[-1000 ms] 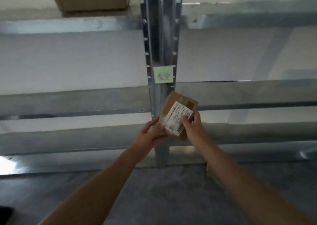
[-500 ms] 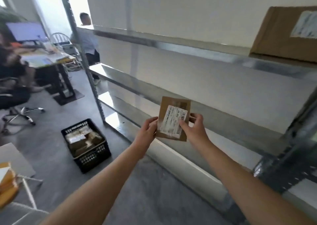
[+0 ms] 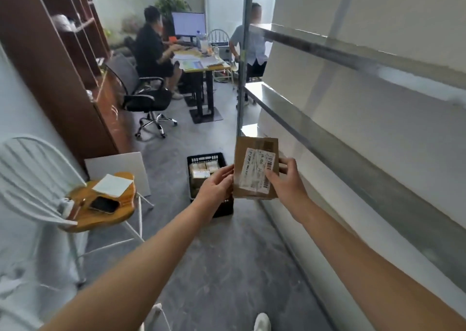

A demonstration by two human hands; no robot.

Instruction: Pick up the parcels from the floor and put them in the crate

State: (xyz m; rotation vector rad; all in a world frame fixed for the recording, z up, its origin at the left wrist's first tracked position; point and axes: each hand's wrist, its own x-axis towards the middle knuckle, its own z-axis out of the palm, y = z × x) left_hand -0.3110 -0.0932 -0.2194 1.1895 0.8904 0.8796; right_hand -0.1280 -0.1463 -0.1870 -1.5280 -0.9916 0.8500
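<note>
I hold a flat brown cardboard parcel (image 3: 252, 151) with a white shipping label upright in front of me, at about chest height. My left hand (image 3: 216, 187) grips its left edge and my right hand (image 3: 283, 179) grips its right edge, thumb on the label. A black plastic crate (image 3: 205, 157) stands on the grey floor just beyond my hands, partly hidden by them. Several brown parcels (image 3: 201, 170) lie inside it.
Metal shelving (image 3: 327, 128) runs along the right. On the left stands a white chair (image 3: 30, 169) with a wooden seat (image 3: 100, 217) carrying a phone and paper. Farther back, two people sit at a desk (image 3: 201, 64) beside an office chair (image 3: 146, 96).
My view has swung left, away from the shelves toward the room. The crate now lies straight ahead behind the parcel. Both hands kept hold of the parcel.
</note>
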